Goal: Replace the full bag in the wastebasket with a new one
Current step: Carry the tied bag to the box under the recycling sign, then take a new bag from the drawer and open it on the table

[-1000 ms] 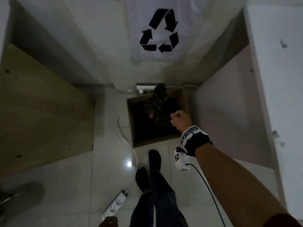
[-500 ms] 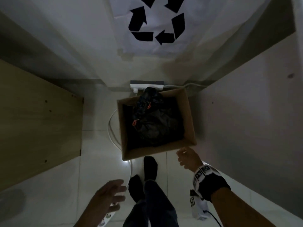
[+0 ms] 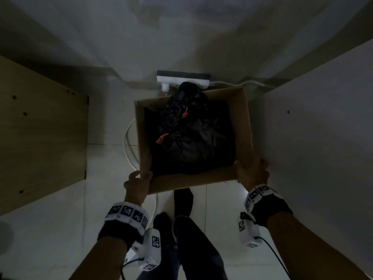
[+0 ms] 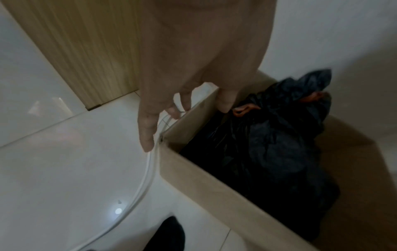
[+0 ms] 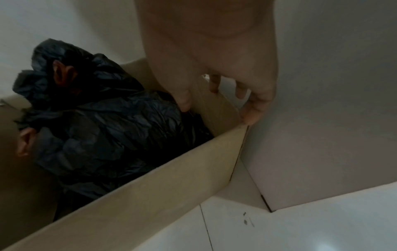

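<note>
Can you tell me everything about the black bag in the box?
The black bag is crinkly, shiny plastic, stuffed full and gathered shut at the top, with orange ties showing. It sits inside the open cardboard box, its top poking above the far rim. The left hand and right hand grip the box's near corners.

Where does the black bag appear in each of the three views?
Head view: the bag is in the centre, inside the box, its tied top toward the far wall.
Left wrist view: right half, inside the box, beyond the thumb.
Right wrist view: left half, inside the box.
Shared landmark: the orange ties on the bag show in all three views.
</note>
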Tool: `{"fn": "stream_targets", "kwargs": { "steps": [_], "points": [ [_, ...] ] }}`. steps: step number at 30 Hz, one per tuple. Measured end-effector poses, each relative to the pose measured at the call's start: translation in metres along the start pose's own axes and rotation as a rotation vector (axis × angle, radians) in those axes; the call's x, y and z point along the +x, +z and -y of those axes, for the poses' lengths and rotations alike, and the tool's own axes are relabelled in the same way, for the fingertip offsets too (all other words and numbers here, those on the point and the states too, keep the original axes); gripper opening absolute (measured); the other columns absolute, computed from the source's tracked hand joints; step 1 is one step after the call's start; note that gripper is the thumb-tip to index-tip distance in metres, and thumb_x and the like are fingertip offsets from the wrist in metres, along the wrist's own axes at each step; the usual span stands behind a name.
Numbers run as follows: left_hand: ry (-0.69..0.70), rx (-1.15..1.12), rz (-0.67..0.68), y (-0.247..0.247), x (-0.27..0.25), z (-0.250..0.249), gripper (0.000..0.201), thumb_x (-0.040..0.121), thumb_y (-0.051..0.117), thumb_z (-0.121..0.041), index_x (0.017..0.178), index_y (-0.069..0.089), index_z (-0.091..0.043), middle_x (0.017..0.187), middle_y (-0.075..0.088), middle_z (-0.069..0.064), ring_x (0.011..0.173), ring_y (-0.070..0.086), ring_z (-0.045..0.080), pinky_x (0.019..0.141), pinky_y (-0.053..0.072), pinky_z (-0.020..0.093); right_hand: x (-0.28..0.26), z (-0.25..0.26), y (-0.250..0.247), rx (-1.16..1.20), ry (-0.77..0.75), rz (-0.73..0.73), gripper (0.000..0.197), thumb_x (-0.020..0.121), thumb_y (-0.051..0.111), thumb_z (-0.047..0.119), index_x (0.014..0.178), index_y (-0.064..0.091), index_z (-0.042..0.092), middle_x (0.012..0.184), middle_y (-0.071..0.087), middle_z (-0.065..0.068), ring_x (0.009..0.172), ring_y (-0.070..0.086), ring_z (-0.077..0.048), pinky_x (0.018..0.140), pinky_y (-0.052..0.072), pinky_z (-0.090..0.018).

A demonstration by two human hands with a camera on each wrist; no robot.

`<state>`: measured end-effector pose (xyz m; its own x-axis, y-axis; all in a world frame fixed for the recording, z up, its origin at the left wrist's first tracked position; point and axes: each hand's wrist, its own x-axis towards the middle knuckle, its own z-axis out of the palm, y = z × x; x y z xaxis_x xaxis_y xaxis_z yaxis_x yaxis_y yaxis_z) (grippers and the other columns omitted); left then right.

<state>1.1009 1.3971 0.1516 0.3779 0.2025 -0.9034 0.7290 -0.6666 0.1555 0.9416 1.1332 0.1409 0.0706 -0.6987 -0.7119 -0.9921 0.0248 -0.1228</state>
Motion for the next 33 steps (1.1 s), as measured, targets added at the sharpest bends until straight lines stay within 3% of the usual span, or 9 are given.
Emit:
{"fn": "stream_targets", "kwargs": {
  "steps": [4,8,11,15,19,22,26,30,33],
  "points": [
    [-0.049,0.008,0.09,0.014,0.026,0.015,0.076,0.083,0.064,-0.049,0.146,0.027,-0.028,0.145,0.032,0.014,0.124,0.042,0.041,0.091,0.049,0.055,0.009,0.002,0.01,-0.158,-0.075,-0.058,0.063,0.096,0.05,0.035,0.149,0.023,0.014,0.143,0.039,-0.018,0.125,0.035,-0.042,0.092,0.039,-0.045],
    [-0.022,-0.165,0.038,0.014,0.035,0.011,0.064,0.081,0.063,-0.052,0.133,0.045,-0.019,0.126,0.055,0.014,0.106,0.058,0.034,0.076,0.057,0.043,0.007,-0.01,0.017,-0.277,-0.146,-0.044,0.061,0.094,0.051,0.03,0.149,0.027,0.016,0.138,0.042,-0.018,0.119,0.041,-0.041,0.081,0.038,-0.04],
    [0.037,-0.146,-0.005,0.003,0.036,0.0,0.074,0.072,0.058,-0.063,0.126,0.052,-0.012,0.117,0.058,0.018,0.099,0.061,0.035,0.079,0.058,0.047,0.0,-0.012,0.024,-0.266,-0.143,0.014,0.064,0.092,0.054,0.035,0.147,0.029,0.014,0.137,0.044,-0.016,0.118,0.045,-0.04,0.088,0.04,-0.039],
    [0.122,-0.113,-0.067,-0.011,0.042,0.004,0.056,0.073,0.052,-0.062,0.108,0.056,-0.018,0.111,0.06,0.017,0.096,0.061,0.035,0.082,0.056,0.05,-0.01,-0.006,0.035,-0.202,-0.127,0.084,0.068,0.09,0.053,0.047,0.146,0.031,0.016,0.134,0.047,-0.015,0.118,0.05,-0.038,0.096,0.042,-0.04],
    [0.167,-0.119,-0.065,-0.017,0.05,0.016,0.072,0.071,0.061,-0.057,0.13,0.05,-0.017,0.122,0.056,0.017,0.102,0.059,0.035,0.084,0.055,0.047,-0.006,-0.008,0.035,-0.24,-0.141,0.17,0.069,0.087,0.055,0.051,0.144,0.035,0.018,0.131,0.051,-0.015,0.115,0.054,-0.036,0.092,0.046,-0.035],
    [0.145,-0.147,-0.012,-0.022,0.051,0.024,0.067,0.087,0.064,-0.041,0.144,0.033,-0.024,0.133,0.046,0.013,0.117,0.051,0.035,0.084,0.053,0.047,-0.006,-0.015,0.028,-0.212,-0.147,0.239,0.056,0.09,0.056,0.044,0.136,0.047,0.014,0.124,0.056,-0.016,0.108,0.058,-0.033,0.082,0.047,-0.031],
    [0.188,-0.023,-0.001,-0.037,0.033,0.041,0.076,0.091,0.061,-0.034,0.15,0.015,-0.026,0.145,0.037,0.021,0.12,0.049,0.041,0.09,0.05,0.052,-0.031,-0.025,0.012,-0.111,-0.248,0.19,0.019,0.094,0.052,0.032,0.096,0.061,0.015,0.107,0.062,-0.014,0.1,0.061,-0.033,0.08,0.047,-0.03],
    [0.301,0.233,0.094,-0.055,-0.015,0.068,0.065,0.092,0.056,-0.042,0.147,0.03,-0.02,0.142,0.046,0.02,0.123,0.049,0.038,0.103,0.043,0.05,-0.088,-0.04,-0.012,-0.153,-0.347,0.229,0.036,0.097,0.049,0.029,0.128,0.054,0.011,0.13,0.056,-0.013,0.116,0.055,-0.028,0.095,0.042,-0.029],
    [0.347,0.429,0.164,-0.075,-0.071,0.093,0.05,0.096,0.049,-0.042,0.14,0.042,-0.021,0.139,0.05,0.015,0.122,0.051,0.032,0.103,0.043,0.04,-0.152,-0.06,-0.036,-0.145,-0.398,0.233,0.041,0.098,0.05,0.029,0.136,0.048,0.014,0.14,0.05,-0.01,0.125,0.049,-0.023,0.097,0.035,-0.022]
  ]
}}
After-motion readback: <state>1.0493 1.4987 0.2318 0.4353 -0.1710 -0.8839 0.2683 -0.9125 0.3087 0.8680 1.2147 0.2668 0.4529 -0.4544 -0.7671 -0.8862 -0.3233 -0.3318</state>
